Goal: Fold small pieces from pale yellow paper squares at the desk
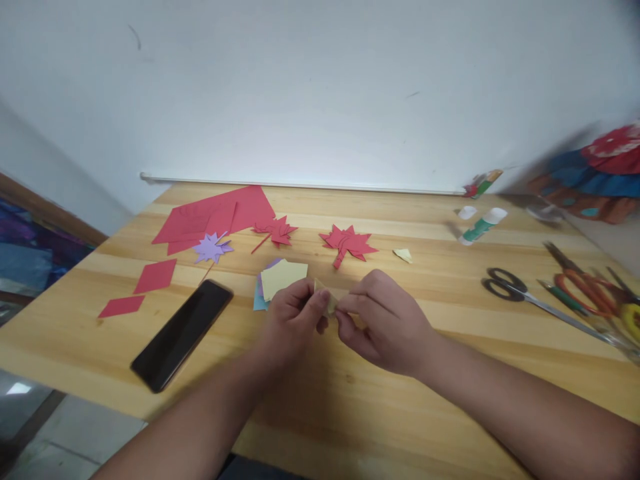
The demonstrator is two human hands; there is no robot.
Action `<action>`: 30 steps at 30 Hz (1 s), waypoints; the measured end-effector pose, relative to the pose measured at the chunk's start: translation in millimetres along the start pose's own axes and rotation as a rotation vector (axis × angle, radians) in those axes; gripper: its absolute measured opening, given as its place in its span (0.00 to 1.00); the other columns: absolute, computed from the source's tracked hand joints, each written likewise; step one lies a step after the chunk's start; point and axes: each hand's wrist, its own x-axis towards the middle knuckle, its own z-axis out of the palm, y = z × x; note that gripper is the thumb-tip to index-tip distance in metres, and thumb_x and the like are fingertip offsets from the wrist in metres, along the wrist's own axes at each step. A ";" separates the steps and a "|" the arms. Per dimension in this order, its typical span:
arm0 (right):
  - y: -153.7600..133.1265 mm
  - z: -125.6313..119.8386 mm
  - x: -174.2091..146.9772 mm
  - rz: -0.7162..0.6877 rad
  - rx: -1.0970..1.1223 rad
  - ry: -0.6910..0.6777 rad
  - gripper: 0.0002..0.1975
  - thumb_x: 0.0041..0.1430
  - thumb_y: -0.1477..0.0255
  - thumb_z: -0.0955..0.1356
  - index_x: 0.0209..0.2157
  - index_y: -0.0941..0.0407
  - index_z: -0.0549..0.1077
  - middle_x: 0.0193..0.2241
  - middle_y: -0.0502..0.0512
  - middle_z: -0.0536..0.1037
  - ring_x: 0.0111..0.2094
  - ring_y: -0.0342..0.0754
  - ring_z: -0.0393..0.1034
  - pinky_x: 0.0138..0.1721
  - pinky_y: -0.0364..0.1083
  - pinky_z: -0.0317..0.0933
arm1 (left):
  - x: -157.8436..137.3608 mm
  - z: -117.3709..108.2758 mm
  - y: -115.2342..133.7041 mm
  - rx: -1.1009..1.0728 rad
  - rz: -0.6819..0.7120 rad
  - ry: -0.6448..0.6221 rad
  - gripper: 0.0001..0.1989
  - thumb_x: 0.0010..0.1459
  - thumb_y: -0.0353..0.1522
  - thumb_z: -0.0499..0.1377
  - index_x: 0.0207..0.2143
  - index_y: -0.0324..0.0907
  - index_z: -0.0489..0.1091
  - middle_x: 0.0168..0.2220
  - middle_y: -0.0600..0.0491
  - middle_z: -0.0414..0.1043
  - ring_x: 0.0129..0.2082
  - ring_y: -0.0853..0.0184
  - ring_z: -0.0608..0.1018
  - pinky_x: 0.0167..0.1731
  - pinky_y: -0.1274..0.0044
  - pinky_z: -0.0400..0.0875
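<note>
Between my two hands is a small folded piece of pale yellow paper (331,305). My left hand (295,313) pinches it with thumb and fingers from the left. My right hand (383,323) has its thumb and forefinger closed on the paper's right side. Part of the paper is hidden by the fingers. Just behind my left hand lies a small stack of paper with a yellow sheet (284,277) on top and purple and blue ones under it. Farther back are a red paper leaf (350,243) and a small folded yellow piece (403,255).
A black phone (183,333) lies left. Red paper sheets (200,220), a purple paper leaf (213,247), another red leaf (277,231) and red diamonds (155,275) lie behind it. On the right are a glue stick (483,227), its cap (467,212), scissors (525,293) and blurred tools (593,293).
</note>
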 end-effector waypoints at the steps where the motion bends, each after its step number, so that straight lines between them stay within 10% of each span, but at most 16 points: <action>1: -1.0 1.0 -0.5 0.024 0.016 0.012 0.05 0.65 0.78 0.68 0.36 0.53 0.72 0.28 0.53 0.76 0.30 0.48 0.67 0.32 0.48 0.67 | 0.0 0.1 -0.1 -0.003 0.002 0.005 0.25 0.60 0.52 0.64 0.24 0.41 0.67 0.19 0.56 0.69 0.20 0.72 0.70 0.23 0.78 0.64; 30: -12.6 -1.7 1.2 0.352 0.182 -0.006 0.07 0.66 0.78 0.68 0.37 0.50 0.74 0.27 0.45 0.77 0.27 0.42 0.73 0.28 0.41 0.63 | 2.0 3.3 1.3 -0.164 0.103 0.071 0.19 0.60 0.46 0.68 0.30 0.40 0.70 0.24 0.57 0.70 0.20 0.75 0.71 0.21 0.81 0.69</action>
